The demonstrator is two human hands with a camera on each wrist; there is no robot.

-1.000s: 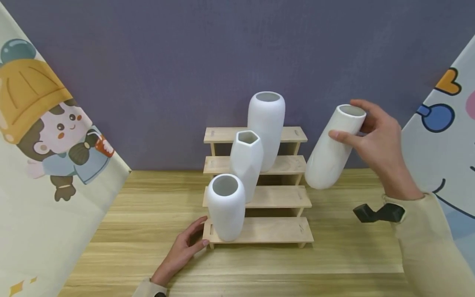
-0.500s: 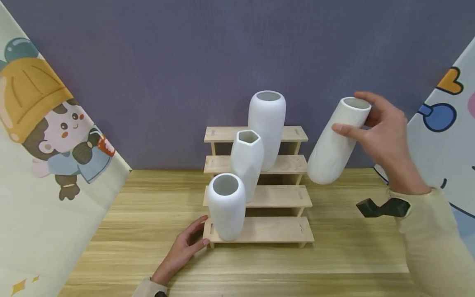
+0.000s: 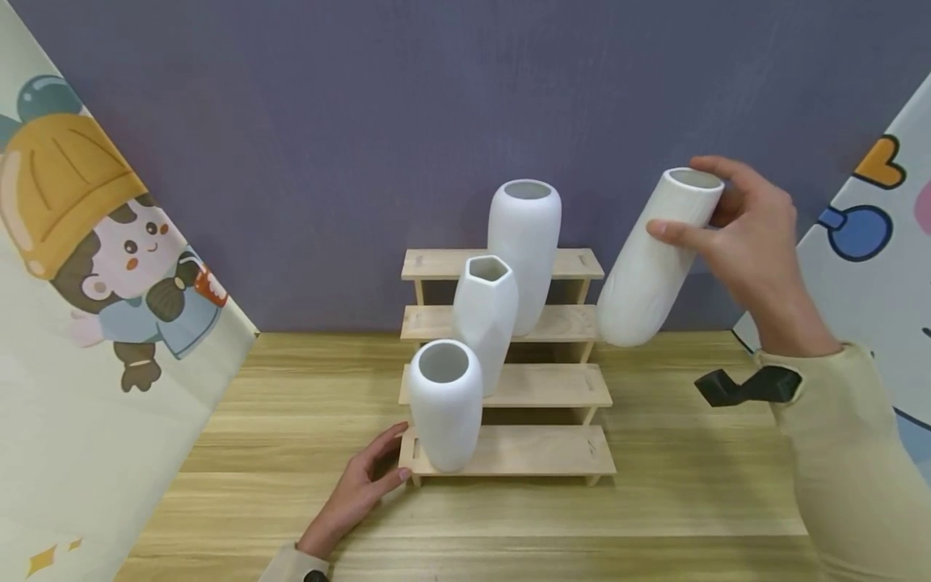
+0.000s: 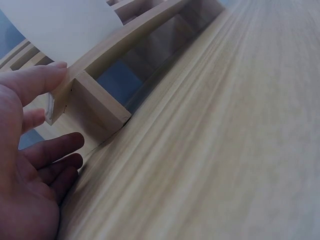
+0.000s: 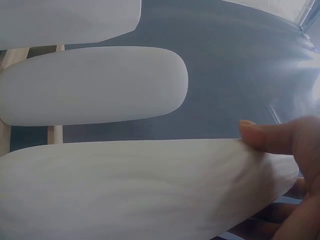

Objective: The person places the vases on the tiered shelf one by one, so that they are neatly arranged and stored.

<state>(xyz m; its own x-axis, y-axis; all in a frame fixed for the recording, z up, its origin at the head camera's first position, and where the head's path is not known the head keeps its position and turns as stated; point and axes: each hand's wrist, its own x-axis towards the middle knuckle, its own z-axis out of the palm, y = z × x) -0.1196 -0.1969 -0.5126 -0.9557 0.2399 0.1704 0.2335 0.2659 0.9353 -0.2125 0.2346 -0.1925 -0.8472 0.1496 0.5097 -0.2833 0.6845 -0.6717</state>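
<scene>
My right hand [image 3: 752, 230] grips a tall white vase [image 3: 643, 279] near its rim, thumb on the near side. It hangs in the air, tilted, with its base at the right end of the upper steps in the head view. The right wrist view shows the thumb pressed on this vase's [image 5: 140, 190] ribbed-looking side. A four-step wooden stand [image 3: 541, 450] is in the middle; my left hand [image 3: 364, 481] holds the left end of its lowest step, with thumb and forefinger at the board [image 4: 62, 95]. The other left fingers curl loosely beside the leg.
Three white vases stand on the steps: a rounded one [image 3: 445, 412] on the lowest, a faceted one [image 3: 483, 323] with a five-sided mouth above it, and a taller one [image 3: 525, 250] further up. Behind the wood-grain table [image 3: 291, 388] rises a grey-blue wall [image 3: 364, 162].
My right hand has raised the tilted vase, moving it slightly right and then back a little to the left. The left hand and the stand have stayed in place.
</scene>
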